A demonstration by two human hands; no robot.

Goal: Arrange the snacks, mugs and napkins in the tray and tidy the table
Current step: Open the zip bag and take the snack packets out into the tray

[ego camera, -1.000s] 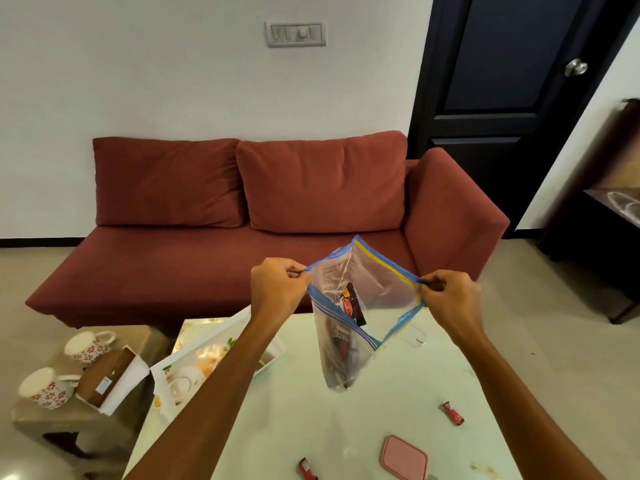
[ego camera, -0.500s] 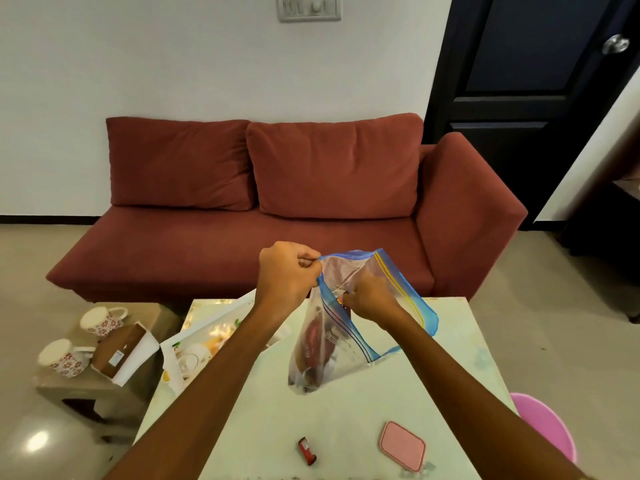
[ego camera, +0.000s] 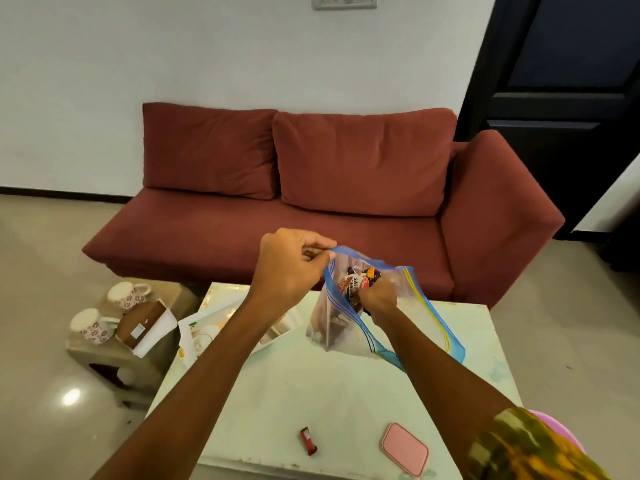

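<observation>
A clear zip bag point(ego camera: 408, 317) with a blue and yellow rim hangs open over the pale table point(ego camera: 311, 393). My left hand point(ego camera: 291, 268) pinches the bag's rim at its upper left. Inside the bag's mouth, my right hand point(ego camera: 379, 299) is closed on a dark snack packet point(ego camera: 360, 285) with a white label. A white tray point(ego camera: 207, 327) with a floral print sits at the table's left edge, partly hidden behind my left forearm. Two floral mugs point(ego camera: 126, 296) point(ego camera: 90, 325) stand on a low side table point(ego camera: 114, 358) to the left.
A small red wrapped snack point(ego camera: 308, 441) and a pink flat case point(ego camera: 404, 449) lie near the table's front edge. A brown box in a white sleeve point(ego camera: 145, 325) rests beside the mugs. A red sofa point(ego camera: 329, 188) stands behind the table; a pink bin point(ego camera: 554, 424) is at right.
My right hand let go of the bag's right rim, went into the bag and closed on the snack packet. The bag sank toward the table; my view tilted down.
</observation>
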